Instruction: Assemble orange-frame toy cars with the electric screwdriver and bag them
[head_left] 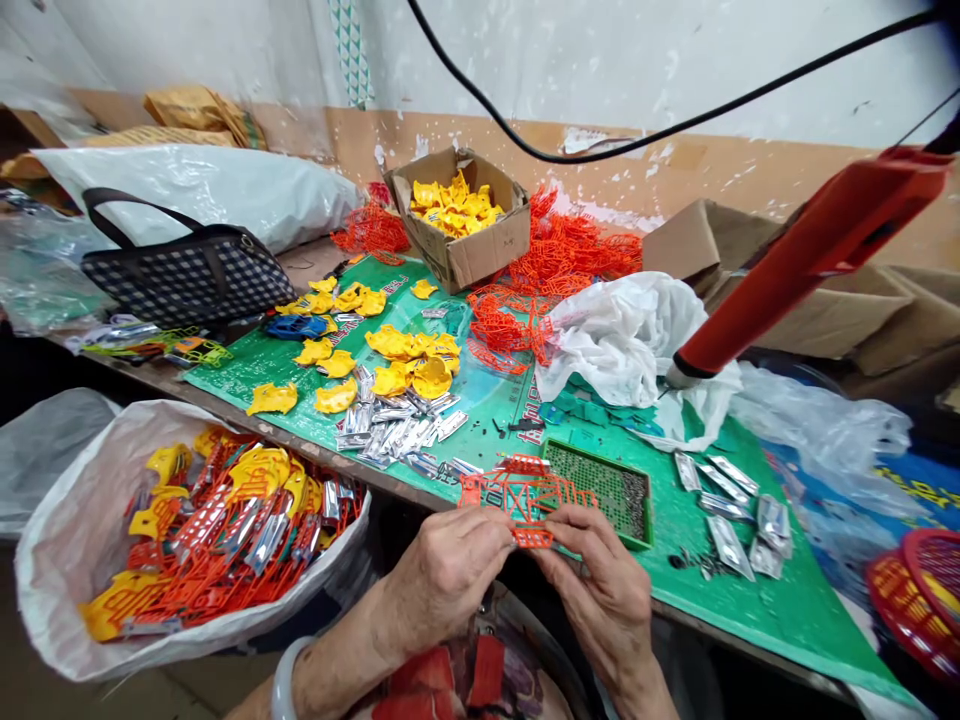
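Both hands pinch the orange frame [525, 497] just over the near edge of the green-matted table [750, 600] — the left hand [444, 575] has its grip clamped on the lower left, the right hand [600, 590] on the lower right, probably to keep the flimsy lattice level. The screw tray [609, 487] lies just beside it at 2 o'clock. At 9 o'clock the parts sack [67, 520] gapes below the edge. The red driver [810, 245] hangs at 1 o'clock, with open room beneath it.

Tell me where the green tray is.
Head view: the green tray sits on the green mat near its front edge, just beyond the right hand and partly behind the orange frame.
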